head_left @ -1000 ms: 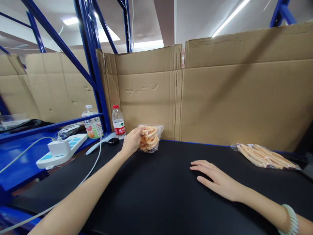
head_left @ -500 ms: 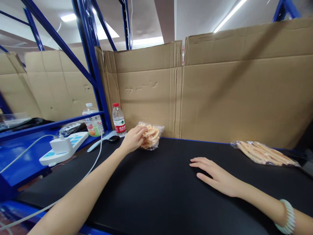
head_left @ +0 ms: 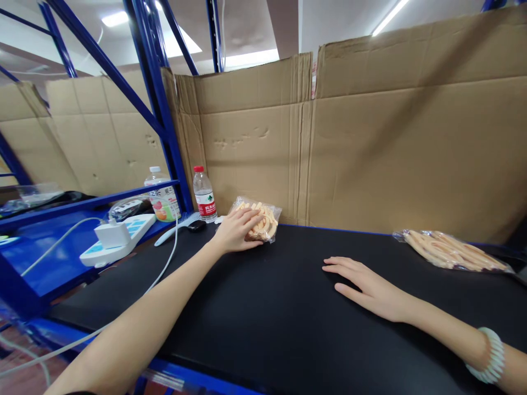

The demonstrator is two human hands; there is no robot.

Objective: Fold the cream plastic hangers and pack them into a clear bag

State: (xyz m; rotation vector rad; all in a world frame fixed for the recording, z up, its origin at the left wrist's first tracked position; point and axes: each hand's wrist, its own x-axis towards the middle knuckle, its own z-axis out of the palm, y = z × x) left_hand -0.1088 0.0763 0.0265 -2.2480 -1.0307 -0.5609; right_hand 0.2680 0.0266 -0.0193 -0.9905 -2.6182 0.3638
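Note:
My left hand point(head_left: 239, 230) lies over the left part of a clear plastic bag of curved light-tan pieces point(head_left: 268, 220). Its fingers reach across the top of the bag and the thumb presses along the near side, gripping it. The bag rests on the black table point(head_left: 263, 318) close to the cardboard; its left part is hidden by the hand. What the pieces are is unclear. My right hand point(head_left: 366, 288) rests palm down on the table, fingers stretched, holding nothing. A green beaded bracelet circles that wrist. Beyond it lies a clear bag of long tan sticks point(head_left: 453, 251).
A water bottle with a red cap point(head_left: 205, 197) stands behind a pale blue brush-like tool point(head_left: 175, 230) and a small black object point(head_left: 197, 225). At left are a power strip point(head_left: 119, 241), a white cable and a juice bottle point(head_left: 162, 200). Cardboard point(head_left: 391, 153) walls the back.
My left hand has moved right, further over the bag, and its fingers have spread across the top. The bag has turned and sits differently. My right hand has hardly moved; the view has shifted slightly.

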